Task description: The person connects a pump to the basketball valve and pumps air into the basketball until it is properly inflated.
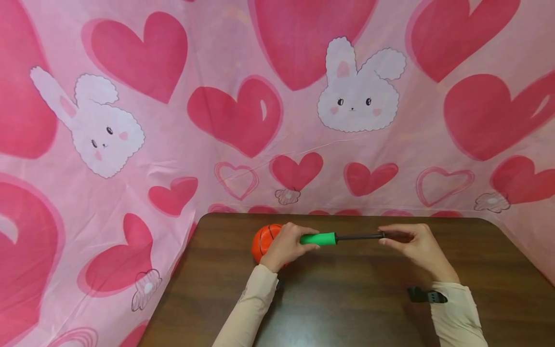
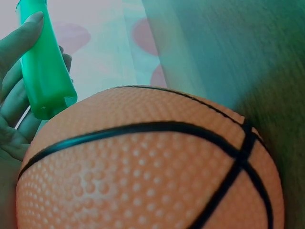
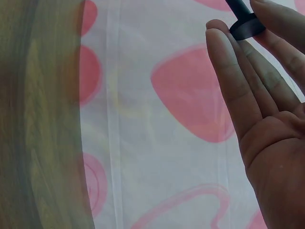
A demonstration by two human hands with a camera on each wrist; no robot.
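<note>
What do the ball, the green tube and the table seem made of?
Ball: likely rubber or soft plastic, pebbled, with highlights on its bumps. Green tube: probably plastic, smooth and evenly coloured. Table: wood or wood-look laminate, with streaky brown grain and a soft sheen.

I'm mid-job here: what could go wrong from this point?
The ball could roll if bumped: the left hand is close by.
The knob might slip: the right hand has it only by the fingertips.
The rod might bend if pushed askew: it's thin and extends outside the tube.
</note>
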